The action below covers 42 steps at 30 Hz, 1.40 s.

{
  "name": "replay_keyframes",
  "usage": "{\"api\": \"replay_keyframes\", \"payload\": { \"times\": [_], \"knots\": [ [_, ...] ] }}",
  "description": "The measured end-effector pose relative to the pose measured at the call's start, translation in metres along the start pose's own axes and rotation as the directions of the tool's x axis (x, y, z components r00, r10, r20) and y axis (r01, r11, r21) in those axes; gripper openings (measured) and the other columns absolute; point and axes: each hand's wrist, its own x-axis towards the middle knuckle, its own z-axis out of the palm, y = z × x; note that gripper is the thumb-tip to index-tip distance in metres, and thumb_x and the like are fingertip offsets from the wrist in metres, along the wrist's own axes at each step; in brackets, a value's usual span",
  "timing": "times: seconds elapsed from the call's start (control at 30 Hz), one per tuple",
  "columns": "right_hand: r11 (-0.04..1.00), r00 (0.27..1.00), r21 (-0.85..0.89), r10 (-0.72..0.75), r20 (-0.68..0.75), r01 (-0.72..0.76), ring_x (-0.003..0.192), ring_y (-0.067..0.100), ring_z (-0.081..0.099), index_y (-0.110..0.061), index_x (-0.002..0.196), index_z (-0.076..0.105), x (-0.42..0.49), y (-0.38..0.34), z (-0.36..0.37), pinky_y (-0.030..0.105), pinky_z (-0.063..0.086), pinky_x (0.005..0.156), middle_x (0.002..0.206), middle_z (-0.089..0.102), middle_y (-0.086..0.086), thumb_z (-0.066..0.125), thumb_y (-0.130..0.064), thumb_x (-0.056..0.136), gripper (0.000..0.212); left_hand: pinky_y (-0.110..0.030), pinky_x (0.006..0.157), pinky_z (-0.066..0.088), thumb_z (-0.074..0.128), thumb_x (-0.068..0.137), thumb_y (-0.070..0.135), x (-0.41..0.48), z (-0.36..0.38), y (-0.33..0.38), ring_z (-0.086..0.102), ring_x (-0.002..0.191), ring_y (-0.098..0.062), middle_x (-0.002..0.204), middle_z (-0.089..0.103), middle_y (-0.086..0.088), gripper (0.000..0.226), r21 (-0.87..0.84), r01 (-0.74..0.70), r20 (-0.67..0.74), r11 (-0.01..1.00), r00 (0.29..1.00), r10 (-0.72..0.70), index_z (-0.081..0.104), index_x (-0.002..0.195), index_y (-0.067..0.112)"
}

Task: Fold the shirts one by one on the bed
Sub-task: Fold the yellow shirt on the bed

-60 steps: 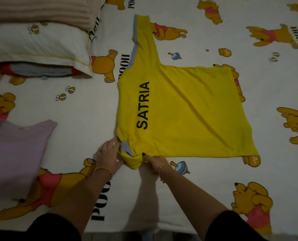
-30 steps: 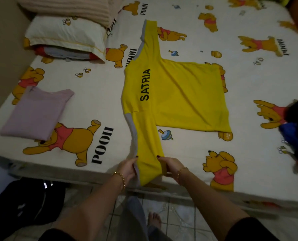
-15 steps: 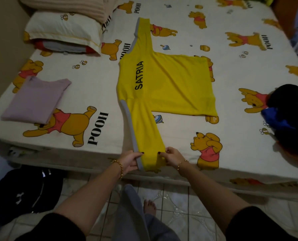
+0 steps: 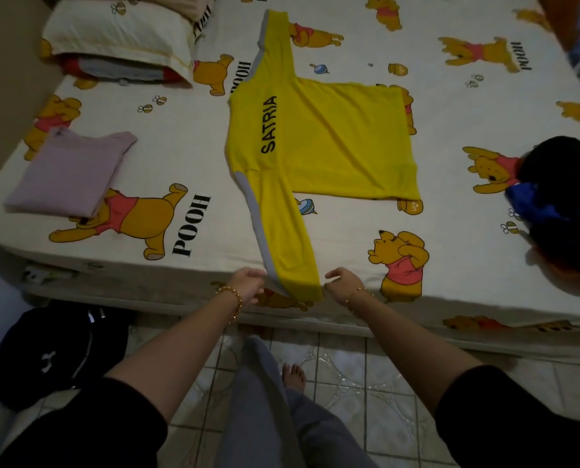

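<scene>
A yellow long-sleeved shirt (image 4: 329, 143) printed "SATRIA" lies spread flat, back up, in the middle of the bed (image 4: 349, 241). Its near sleeve (image 4: 288, 251), edged with a grey stripe, stretches straight toward me, and its cuff hangs over the mattress edge. My left hand (image 4: 248, 283) is at the cuff's left side and my right hand (image 4: 341, 282) at its right side. Both have loosely curled fingers, and neither visibly grips the cloth. The far sleeve points toward the headboard. A folded lilac shirt (image 4: 69, 170) lies at the left of the bed.
Pillows (image 4: 113, 32) are stacked at the bed's far left corner. A dark pile of clothes with a blue piece (image 4: 562, 197) lies on the bed's right side. A black garment (image 4: 52, 352) lies on the tiled floor at left. My legs stand before the mattress edge.
The near sleeve was unfolded from under the shirt and pulled straight toward me. Both hands pinched the cuff half a second ago; now they have let go and sit beside it.
</scene>
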Motion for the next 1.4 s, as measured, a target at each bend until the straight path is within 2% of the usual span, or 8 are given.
{"api": "replay_keyframes", "payload": {
  "times": [0.07, 0.23, 0.6, 0.93, 1.07, 1.27, 1.33, 1.4],
  "knots": [
    [0.999, 0.999, 0.028, -0.035, -0.007, 0.035, 0.076, 0.022, 0.057, -0.012, 0.117, 0.057, 0.003, -0.012, -0.004, 0.026, 0.044, 0.059, 0.11, 0.064, 0.016, 0.054, -0.01, 0.09, 0.027, -0.032, 0.074, 0.052, 0.055, 0.091, 0.008, 0.003, -0.004, 0.014, 0.057, 0.079, -0.014, 0.095, 0.06, -0.008, 0.011, -0.041, -0.044, -0.054, 0.998, 0.998, 0.041, 0.056, 0.095, 0.018],
    [0.987, 0.993, 0.112, -0.116, -0.035, 0.119, 0.098, 0.031, 0.063, -0.013, 0.108, 0.059, 0.017, -0.051, -0.014, 0.033, 0.048, 0.077, 0.107, 0.065, 0.015, 0.055, -0.009, 0.09, 0.018, -0.03, 0.066, 0.049, 0.048, 0.092, 0.001, 0.017, -0.019, 0.057, 0.054, 0.069, -0.014, 0.088, 0.061, -0.006, 0.016, -0.161, -0.115, -0.112, 0.98, 0.989, 0.097, 0.054, 0.102, 0.012],
    [0.957, 0.964, 0.132, -0.244, -0.11, 0.257, 0.095, 0.036, 0.064, -0.01, 0.109, 0.06, 0.113, -0.189, -0.054, 0.039, 0.051, 0.078, 0.103, 0.067, 0.021, 0.055, -0.007, 0.09, 0.02, -0.026, 0.054, 0.043, 0.044, 0.091, 0.0, 0.107, -0.104, 0.172, 0.055, 0.064, -0.015, 0.084, 0.06, -0.005, 0.019, -0.186, -0.227, -0.235, 0.956, 0.955, 0.181, 0.056, 0.1, 0.012],
    [0.936, 0.945, 0.14, -0.31, -0.107, 0.323, 0.075, 0.016, 0.054, -0.017, 0.104, 0.059, 0.232, -0.334, -0.062, 0.022, 0.04, 0.055, 0.095, 0.061, 0.006, 0.055, -0.012, 0.091, 0.015, -0.024, 0.055, 0.044, 0.046, 0.092, 0.005, 0.222, -0.181, 0.256, 0.055, 0.066, -0.014, 0.082, 0.06, -0.002, 0.015, -0.093, -0.196, -0.299, 0.976, 0.941, 0.16, 0.057, 0.098, 0.014],
    [0.918, 0.928, 0.136, -0.366, -0.071, 0.373, 0.084, 0.021, 0.06, -0.019, 0.099, 0.058, 0.284, -0.376, -0.057, 0.024, 0.043, 0.056, 0.097, 0.064, 0.009, 0.052, -0.01, 0.092, 0.013, -0.022, 0.053, 0.042, 0.044, 0.094, 0.007, 0.263, -0.192, 0.27, 0.053, 0.062, -0.012, 0.082, 0.06, -0.003, 0.015, -0.079, -0.157, -0.337, 0.984, 0.933, 0.122, 0.057, 0.097, 0.013],
    [0.888, 0.887, -0.028, -0.461, -0.032, 0.46, 0.058, 0.011, 0.047, -0.014, 0.109, 0.061, 0.357, -0.412, -0.056, 0.021, 0.036, 0.047, 0.1, 0.062, 0.009, 0.048, -0.009, 0.095, 0.019, -0.025, 0.052, 0.04, 0.042, 0.097, 0.011, 0.319, -0.189, 0.278, 0.051, 0.062, -0.016, 0.092, 0.059, -0.011, 0.02, -0.131, -0.045, -0.283, 0.99, 0.959, 0.006, 0.056, 0.11, 0.005],
    [0.848, 0.856, -0.147, -0.517, -0.012, 0.51, 0.071, 0.018, 0.054, -0.014, 0.112, 0.06, 0.377, -0.419, -0.055, 0.024, 0.042, 0.052, 0.11, 0.061, 0.011, 0.047, -0.006, 0.095, 0.023, -0.027, 0.06, 0.043, 0.044, 0.099, 0.022, 0.327, -0.18, 0.274, 0.052, 0.068, -0.017, 0.094, 0.06, -0.008, 0.024, 0.017, 0.012, -0.216, 1.0, 0.976, -0.008, 0.057, 0.111, 0.006],
    [0.743, 0.801, -0.351, -0.598, 0.034, 0.57, 0.098, 0.026, 0.056, -0.017, 0.119, 0.058, 0.397, -0.426, -0.052, 0.03, 0.05, 0.07, 0.129, 0.049, 0.011, 0.05, 0.001, 0.091, 0.033, -0.029, 0.072, 0.044, 0.04, 0.099, 0.035, 0.333, -0.169, 0.268, 0.055, 0.079, -0.02, 0.098, 0.061, -0.008, 0.032, 0.206, 0.035, -0.16, 0.978, 0.987, -0.002, 0.059, 0.106, 0.009]
  ]
}}
